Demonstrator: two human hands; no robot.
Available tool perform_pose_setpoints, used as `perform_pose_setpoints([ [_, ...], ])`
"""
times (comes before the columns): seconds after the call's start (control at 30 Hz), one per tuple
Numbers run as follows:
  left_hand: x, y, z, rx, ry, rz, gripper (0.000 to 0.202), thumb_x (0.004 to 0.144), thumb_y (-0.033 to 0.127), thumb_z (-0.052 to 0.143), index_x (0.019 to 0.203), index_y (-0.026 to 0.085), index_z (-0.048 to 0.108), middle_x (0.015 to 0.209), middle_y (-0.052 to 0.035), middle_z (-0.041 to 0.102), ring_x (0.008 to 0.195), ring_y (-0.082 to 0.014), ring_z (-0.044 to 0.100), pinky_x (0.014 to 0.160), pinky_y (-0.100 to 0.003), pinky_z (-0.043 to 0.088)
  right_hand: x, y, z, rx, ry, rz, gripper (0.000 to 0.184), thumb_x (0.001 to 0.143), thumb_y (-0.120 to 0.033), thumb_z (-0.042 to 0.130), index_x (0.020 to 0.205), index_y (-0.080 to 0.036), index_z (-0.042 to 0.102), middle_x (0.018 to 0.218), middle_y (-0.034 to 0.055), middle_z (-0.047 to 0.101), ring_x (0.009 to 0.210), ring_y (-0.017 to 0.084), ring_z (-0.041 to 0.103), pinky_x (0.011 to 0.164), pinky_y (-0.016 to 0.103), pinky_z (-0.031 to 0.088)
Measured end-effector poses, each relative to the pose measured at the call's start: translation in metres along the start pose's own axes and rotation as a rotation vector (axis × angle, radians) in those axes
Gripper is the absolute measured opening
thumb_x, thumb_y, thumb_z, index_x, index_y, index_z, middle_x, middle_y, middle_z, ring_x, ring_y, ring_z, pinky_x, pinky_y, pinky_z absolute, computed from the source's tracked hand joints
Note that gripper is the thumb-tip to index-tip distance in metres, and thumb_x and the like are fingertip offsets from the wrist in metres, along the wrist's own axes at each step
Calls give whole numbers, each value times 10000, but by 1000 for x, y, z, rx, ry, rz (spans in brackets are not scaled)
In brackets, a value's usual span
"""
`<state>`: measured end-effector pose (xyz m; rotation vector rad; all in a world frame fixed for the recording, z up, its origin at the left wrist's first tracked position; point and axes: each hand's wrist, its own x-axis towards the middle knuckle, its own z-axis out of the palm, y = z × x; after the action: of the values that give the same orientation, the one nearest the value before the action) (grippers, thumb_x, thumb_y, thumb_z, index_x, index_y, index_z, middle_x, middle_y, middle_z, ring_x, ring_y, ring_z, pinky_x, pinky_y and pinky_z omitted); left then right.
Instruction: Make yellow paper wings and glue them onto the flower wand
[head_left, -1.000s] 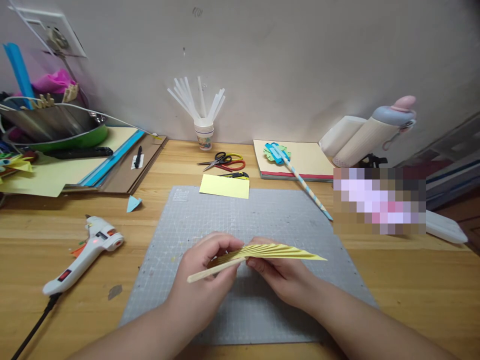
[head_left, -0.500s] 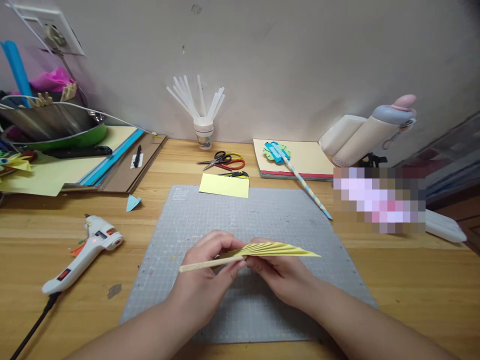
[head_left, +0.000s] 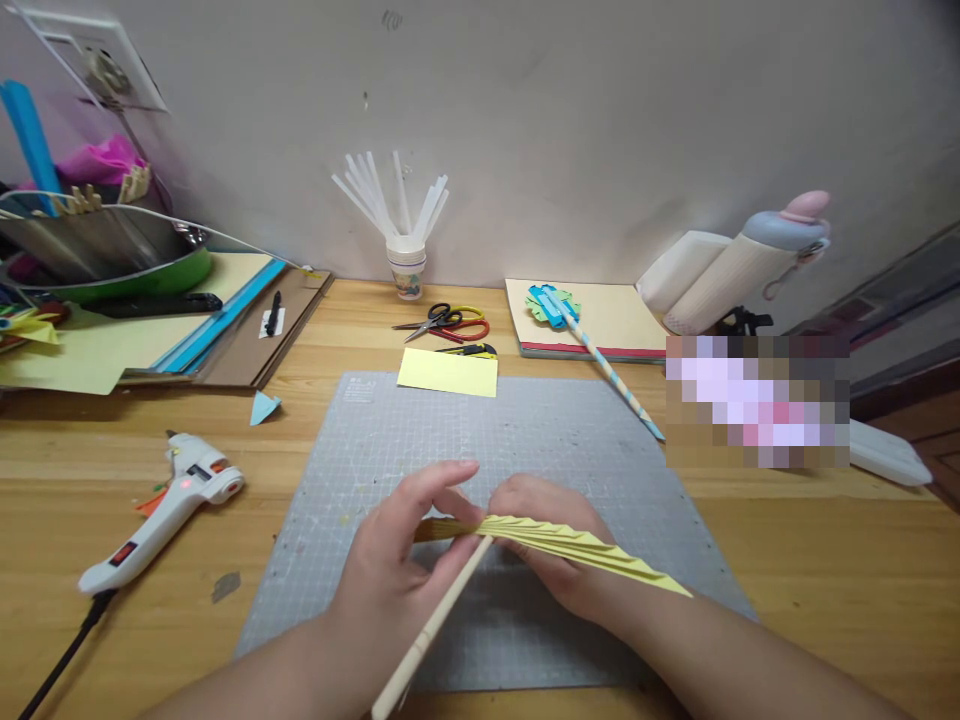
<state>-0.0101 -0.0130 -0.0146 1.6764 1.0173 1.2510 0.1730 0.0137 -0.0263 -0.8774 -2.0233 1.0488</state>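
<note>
A pleated yellow paper (head_left: 585, 546) is held over the grey cutting mat (head_left: 390, 430), its folds fanned out to the right. My left hand (head_left: 390, 545) pinches its left part between thumb and fingers, with the index finger lifted. Behind and under the paper, my right hand (head_left: 551, 502) is closed on it near the middle; its fingertips are partly hidden. A wooden stick (head_left: 439, 625) meets the paper's middle between both hands and slants down toward me. Whether it is glued there I cannot tell.
Left of the mat lies a white glue gun (head_left: 169, 510) with a lit red light. Behind the mat are a yellow paper sheet (head_left: 447, 371), a utility knife (head_left: 472, 350), scissors (head_left: 439, 322) and a cup of straws (head_left: 407, 270). A blue paper flower (head_left: 553, 305) rests on a pad at right.
The stick has swung from nearly level to slanting down toward me. The pleated paper has tilted, its right tip lower. My left index finger has lifted off.
</note>
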Motion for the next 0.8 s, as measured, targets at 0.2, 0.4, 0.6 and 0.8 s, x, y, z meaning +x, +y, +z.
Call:
perform_pose_setpoints([
  [0.2,1,1,-1,32,-42,93,489,822,73,532,1212,357,452,915,5,590,848,-116,593,775,-250,526,0,2,1,33,21,-10,159,905,-248,484,864,-253,638,783,-4,631,730,132,580,677,259,441],
  [0.4,-1,0,-1,8,-27,167,518,799,40,541,1223,321,444,935,-12,584,847,-126,585,768,-253,511,-2,1,-2,-43,69,-96,165,899,-216,481,913,-251,642,808,12,631,744,139,585,671,260,456],
  [0.6,-2,-2,0,51,19,108,511,804,46,551,1205,346,448,958,-6,585,907,-128,577,805,-253,503,2,-9,-8,-64,21,-81,195,925,-212,419,868,-254,601,787,6,620,722,137,569,657,257,448],
  [0.8,-1,1,2,19,54,53,502,807,77,570,1199,363,444,1091,-14,547,886,-103,585,819,-239,494,1,-2,-5,-26,45,-79,162,910,-219,462,816,-230,594,783,0,615,730,133,562,687,263,444],
])
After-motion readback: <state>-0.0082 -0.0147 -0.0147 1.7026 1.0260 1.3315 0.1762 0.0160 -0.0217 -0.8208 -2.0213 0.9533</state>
